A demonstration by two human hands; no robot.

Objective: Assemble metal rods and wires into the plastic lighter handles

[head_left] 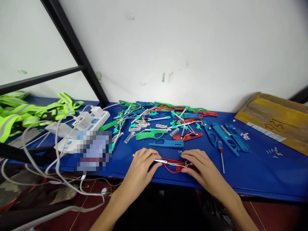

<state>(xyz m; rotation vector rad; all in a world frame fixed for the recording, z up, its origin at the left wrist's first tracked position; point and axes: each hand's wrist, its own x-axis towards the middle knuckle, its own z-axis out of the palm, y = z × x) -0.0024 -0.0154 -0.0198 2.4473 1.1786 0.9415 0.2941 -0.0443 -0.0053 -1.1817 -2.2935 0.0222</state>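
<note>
A red lighter shell (pixel 175 168) with a looped trigger guard lies near the table's front edge between my hands. My left hand (pixel 145 165) pinches a thin metal lighter tube (pixel 161 161) along the shell's left end. White wires (pixel 184 165) run from the tube across the shell's inside. The shell's right end is gripped by my right hand (pixel 198 165), whose fingers curl along its far and near sides. Just beyond my hands are a blue lighter shell (pixel 167 143) and a small metal ring (pixel 180 151).
Loose lighter parts in several colours, such as a green shell (pixel 151 134), spread toward the wall. Right are a screwdriver (pixel 221 155), blue shells (pixel 226 138) and a taped carton (pixel 274 118). Left are a power strip (pixel 96 123), cables, a blurred phone and yellow reflective straps (pixel 36 110).
</note>
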